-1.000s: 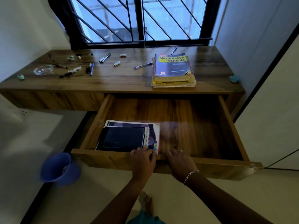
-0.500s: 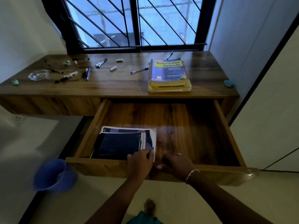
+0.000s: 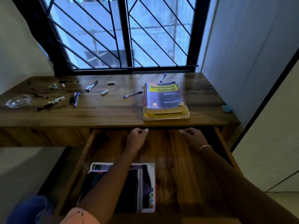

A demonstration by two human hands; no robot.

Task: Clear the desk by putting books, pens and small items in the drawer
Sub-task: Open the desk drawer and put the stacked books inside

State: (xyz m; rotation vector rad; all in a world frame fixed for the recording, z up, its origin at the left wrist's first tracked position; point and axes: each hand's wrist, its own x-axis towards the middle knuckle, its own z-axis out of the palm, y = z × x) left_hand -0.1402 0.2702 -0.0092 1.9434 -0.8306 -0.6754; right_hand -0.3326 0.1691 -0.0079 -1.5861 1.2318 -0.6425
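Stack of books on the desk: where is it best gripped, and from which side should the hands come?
Probably from the front edge of the desk: left hand on the left long side of the stack, right hand on the right. Grip under the bottom book, since it is the widest and the stack lies flat with several books.

Counting on the desk: three blue pens, two small white cylinders, one glass dish far left, one teal lump right, one stack of books. Near side: one open drawer, and two hands, left hand and right hand.
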